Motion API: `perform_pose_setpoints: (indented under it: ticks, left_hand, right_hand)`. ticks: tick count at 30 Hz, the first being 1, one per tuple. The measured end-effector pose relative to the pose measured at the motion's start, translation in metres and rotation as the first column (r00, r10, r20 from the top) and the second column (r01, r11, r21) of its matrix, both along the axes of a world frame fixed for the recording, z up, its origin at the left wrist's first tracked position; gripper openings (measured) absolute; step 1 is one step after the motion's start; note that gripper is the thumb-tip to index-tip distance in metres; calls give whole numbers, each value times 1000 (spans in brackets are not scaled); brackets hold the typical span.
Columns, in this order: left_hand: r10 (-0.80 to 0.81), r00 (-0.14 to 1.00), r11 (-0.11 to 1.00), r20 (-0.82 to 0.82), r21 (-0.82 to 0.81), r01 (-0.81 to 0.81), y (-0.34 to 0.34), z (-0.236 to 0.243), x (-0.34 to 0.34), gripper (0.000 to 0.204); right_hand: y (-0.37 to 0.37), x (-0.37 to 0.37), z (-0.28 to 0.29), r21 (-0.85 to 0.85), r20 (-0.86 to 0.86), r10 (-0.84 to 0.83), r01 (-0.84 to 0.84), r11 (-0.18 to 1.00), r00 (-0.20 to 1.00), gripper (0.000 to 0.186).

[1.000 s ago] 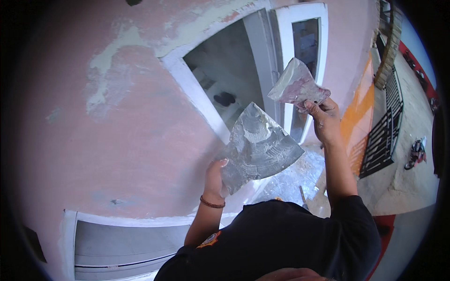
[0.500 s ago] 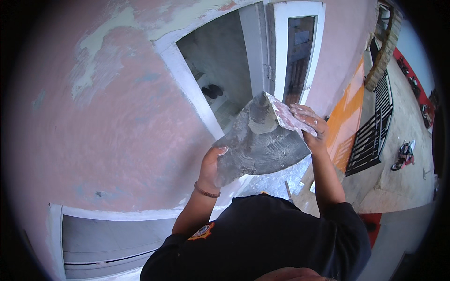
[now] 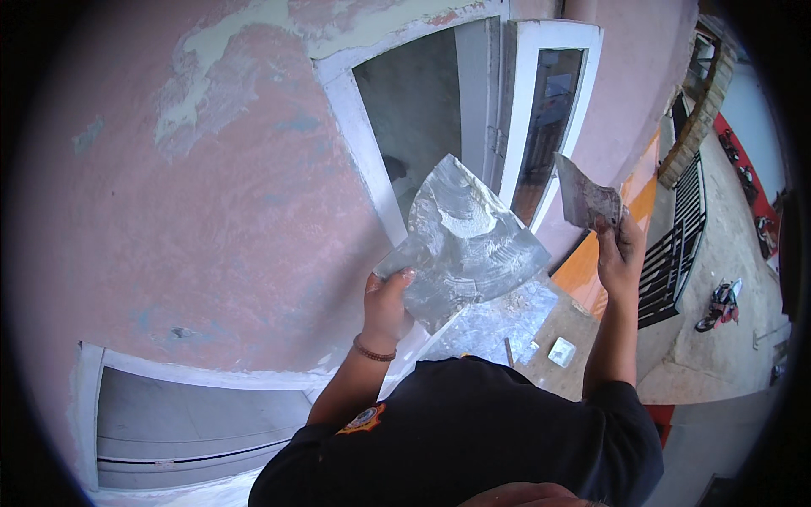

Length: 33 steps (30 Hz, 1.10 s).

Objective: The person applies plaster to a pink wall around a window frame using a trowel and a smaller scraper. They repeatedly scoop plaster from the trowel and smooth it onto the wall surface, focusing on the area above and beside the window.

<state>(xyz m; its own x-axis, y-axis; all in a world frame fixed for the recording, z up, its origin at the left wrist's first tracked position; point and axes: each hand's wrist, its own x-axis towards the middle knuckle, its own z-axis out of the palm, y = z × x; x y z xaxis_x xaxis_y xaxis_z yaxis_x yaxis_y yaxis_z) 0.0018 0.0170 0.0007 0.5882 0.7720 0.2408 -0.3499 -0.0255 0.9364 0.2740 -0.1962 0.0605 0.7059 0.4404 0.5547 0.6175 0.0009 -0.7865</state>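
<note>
My left hand (image 3: 383, 311), wearing a bead bracelet, grips the lower left corner of a large grey triangular board (image 3: 463, 249) smeared with pale paste, held below the white-framed window. My right hand (image 3: 617, 260) is closed on a smaller putty knife (image 3: 583, 194) with a stained dark blade, raised to the right of the board and apart from it. The pink wall (image 3: 236, 262) with whitish patches is at my left.
An open casement (image 3: 589, 48) with glass juts beside the window. Below are a stained blue-white sheet (image 3: 490, 329), a small white container (image 3: 562, 351) and a lower opening (image 3: 203, 422). At right are a black railing (image 3: 688, 211), an orange surface and motorbikes (image 3: 720, 306) on concrete.
The putty knife met the board's top right half a second ago; now my right hand has drawn it away to the right and down, its blade turned. The view has shifted slightly.
</note>
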Motion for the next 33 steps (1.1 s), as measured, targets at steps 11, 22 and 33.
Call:
perform_pose_setpoints:
  ticks: [11,22,33]
  left_hand:
    - [17,999,998,40,57,-19,-12,5,-2,29]
    - [34,999,988,-8,149,-33,-18,18,-4,38]
    - [121,951,881,-284,472,29,-3,1,-2,41]
  right_hand:
    - [29,-66,41,-138,477,179,-128,982,860,12]
    - [47,-66,5,-253,258,233,-167,953,938,14]
    - [104,-80,-61,575,-708,612,-215,790,353,21]
